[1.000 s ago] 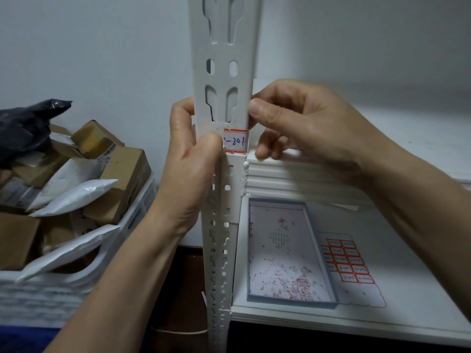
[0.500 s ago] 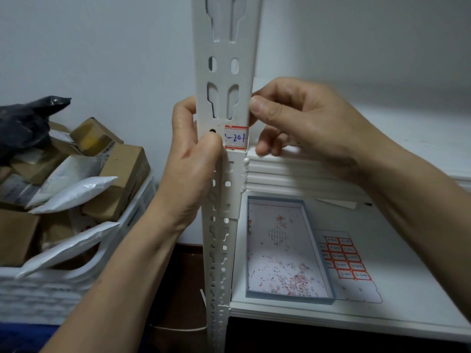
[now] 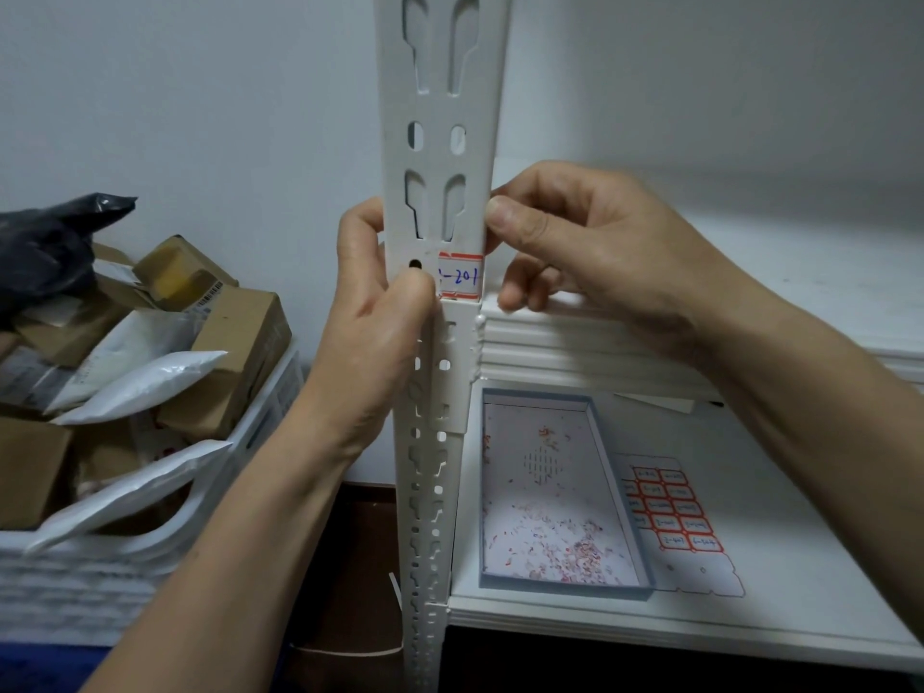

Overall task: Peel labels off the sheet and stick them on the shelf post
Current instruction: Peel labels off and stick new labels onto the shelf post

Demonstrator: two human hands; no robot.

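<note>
Pinching from both sides, two bare hands hold a white perforated metal shelf post that rises through the middle of the view. The left hand wraps the post from the left with its fingers curled behind. Its grip is pressed together: the thumb pushes flat on the left end of a small white paper label with a red border and blue handwriting. That label sits on the front of the post, just above a joint, and the thumb pressure likely serves to bed the adhesive.

The right hand pinches the post's right edge just above the label, thumb in front and fingers curled behind, probably steadying the post against the push.

Lower right, on a white shelf board, a white sheet of red-bordered labels lies flat beside a shallow blue-rimmed box littered with red and white paper scraps, near enough for the next peel. Several labels sit unpeeled on the sheet.

Far left, a white plastic crate holds brown cardboard boxes and white mailer bags. A black plastic bag rests on top.
</note>
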